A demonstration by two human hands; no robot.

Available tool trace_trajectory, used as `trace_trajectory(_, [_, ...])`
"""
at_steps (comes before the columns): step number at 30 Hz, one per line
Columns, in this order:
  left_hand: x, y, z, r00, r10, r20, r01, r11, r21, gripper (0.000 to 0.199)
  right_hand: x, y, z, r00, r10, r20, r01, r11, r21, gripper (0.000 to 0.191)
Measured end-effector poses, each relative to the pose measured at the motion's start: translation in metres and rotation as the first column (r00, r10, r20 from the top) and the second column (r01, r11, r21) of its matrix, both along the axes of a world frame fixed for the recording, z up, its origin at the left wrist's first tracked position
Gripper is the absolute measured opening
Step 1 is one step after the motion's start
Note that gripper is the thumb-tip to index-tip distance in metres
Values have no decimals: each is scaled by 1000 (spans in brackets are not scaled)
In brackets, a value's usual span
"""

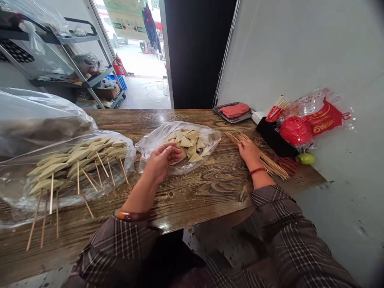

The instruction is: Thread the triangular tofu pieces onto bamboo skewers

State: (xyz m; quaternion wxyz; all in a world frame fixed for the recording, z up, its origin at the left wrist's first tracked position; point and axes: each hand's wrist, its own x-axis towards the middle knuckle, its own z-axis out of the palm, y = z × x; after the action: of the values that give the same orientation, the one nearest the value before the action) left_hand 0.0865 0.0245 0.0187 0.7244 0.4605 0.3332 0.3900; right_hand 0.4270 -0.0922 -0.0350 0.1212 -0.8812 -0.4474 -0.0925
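Note:
My left hand (162, 159) hovers at the left side of a clear plastic bag (150, 146), over a pile of beige triangular tofu pieces (192, 144). Its fingers are loosely curled and apart, and I see nothing held in them. On the right, my right hand (249, 154) rests on a loose bundle of thin wooden skewers (271, 164), fingers bent down onto them; the fingertips are partly hidden. To the left, several skewered tofu pieces (81, 156) lie stacked on plastic, their sticks pointing toward me.
A dark tray (218, 109) of pink slices stands at the back of the wooden table (207, 192). Right of the skewers are a black box (273, 138), red packaging (300, 128) and a green fruit (306, 158) against the wall. A large plastic bag (39, 116) fills the far left.

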Motion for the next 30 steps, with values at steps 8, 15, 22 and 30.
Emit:
trace_trajectory(8, [-2,-5,4,1000,-7,16,7,1000,8,25,-4,5,2,999,19,44,-20,999,28,45])
trace_trajectory(15, [-2,-6,4,999,22,32,-22,1000,-11,20,-18,5,6,971,82,224,-102,992,79,42])
trace_trajectory(22, [-2,-9,4,997,39,73,-38,999,-25,14,-37,7,15,933,193,303,-253,952,172,44])
trace_trajectory(30, [-1,-8,0,996,50,78,-48,998,-31,11,-92,36,58,891,449,74,-425,762,489,55])
